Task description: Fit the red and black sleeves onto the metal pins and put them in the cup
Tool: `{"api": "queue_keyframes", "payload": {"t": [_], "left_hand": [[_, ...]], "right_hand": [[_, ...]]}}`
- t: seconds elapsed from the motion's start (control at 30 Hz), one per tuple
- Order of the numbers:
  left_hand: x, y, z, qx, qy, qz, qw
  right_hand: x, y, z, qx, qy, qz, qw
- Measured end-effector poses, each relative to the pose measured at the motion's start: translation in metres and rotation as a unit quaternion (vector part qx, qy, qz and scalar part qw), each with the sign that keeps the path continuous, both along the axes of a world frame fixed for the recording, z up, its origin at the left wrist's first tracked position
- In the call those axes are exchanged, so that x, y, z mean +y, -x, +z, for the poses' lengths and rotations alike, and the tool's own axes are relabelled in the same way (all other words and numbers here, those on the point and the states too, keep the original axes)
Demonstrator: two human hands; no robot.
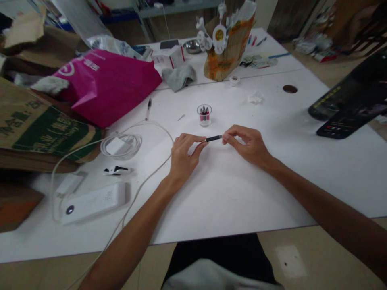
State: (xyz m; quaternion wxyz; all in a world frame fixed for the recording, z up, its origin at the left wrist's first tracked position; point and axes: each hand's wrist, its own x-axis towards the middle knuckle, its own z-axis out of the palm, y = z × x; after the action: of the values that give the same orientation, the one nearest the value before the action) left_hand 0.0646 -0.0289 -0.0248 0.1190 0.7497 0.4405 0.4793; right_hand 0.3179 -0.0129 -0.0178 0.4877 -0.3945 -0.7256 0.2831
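Observation:
A small pen with a black grip (213, 138) is held level between both hands, above the white table (229, 197). My left hand (185, 155) pinches its left end between thumb and fingers. At the other end, the thumb and fingertips of my right hand (246, 143) are closed on the pen's tip. Just behind the pen stands a clear cup (205, 121) with several black and red pen parts upright in it. Another pen (148, 108) lies farther left.
At left are a power bank (93, 202), a coiled white cable (137, 146), a pink bag (111, 82) and a cardboard box (15, 121). A brown paper bag (222, 62) stands behind the cup. A black object (347, 92) is at right.

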Motion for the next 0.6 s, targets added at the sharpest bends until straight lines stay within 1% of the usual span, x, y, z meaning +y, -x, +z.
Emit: {"api": "queue_keyframes", "payload": {"t": [0.13, 0.27, 0.4, 0.5, 0.6], "left_hand": [[0.0, 0.001, 0.003, -0.054, 0.029, 0.003, 0.998], [0.0, 0.004, 0.007, -0.079, 0.061, 0.009, 0.995], [0.002, 0.007, 0.011, -0.101, 0.068, 0.012, 0.993], [0.002, 0.009, 0.015, -0.121, 0.078, 0.015, 0.989], [0.003, 0.01, 0.018, -0.14, 0.103, 0.032, 0.984]], "right_hand": [[0.004, 0.004, 0.007, 0.035, -0.001, 0.015, 0.999], [0.014, 0.009, 0.027, 0.0, -0.052, 0.031, 0.998], [0.032, 0.014, 0.059, -0.041, -0.088, 0.074, 0.993], [0.045, 0.022, 0.088, -0.093, -0.087, 0.121, 0.984], [0.057, 0.034, 0.116, -0.15, -0.081, 0.156, 0.973]]}}
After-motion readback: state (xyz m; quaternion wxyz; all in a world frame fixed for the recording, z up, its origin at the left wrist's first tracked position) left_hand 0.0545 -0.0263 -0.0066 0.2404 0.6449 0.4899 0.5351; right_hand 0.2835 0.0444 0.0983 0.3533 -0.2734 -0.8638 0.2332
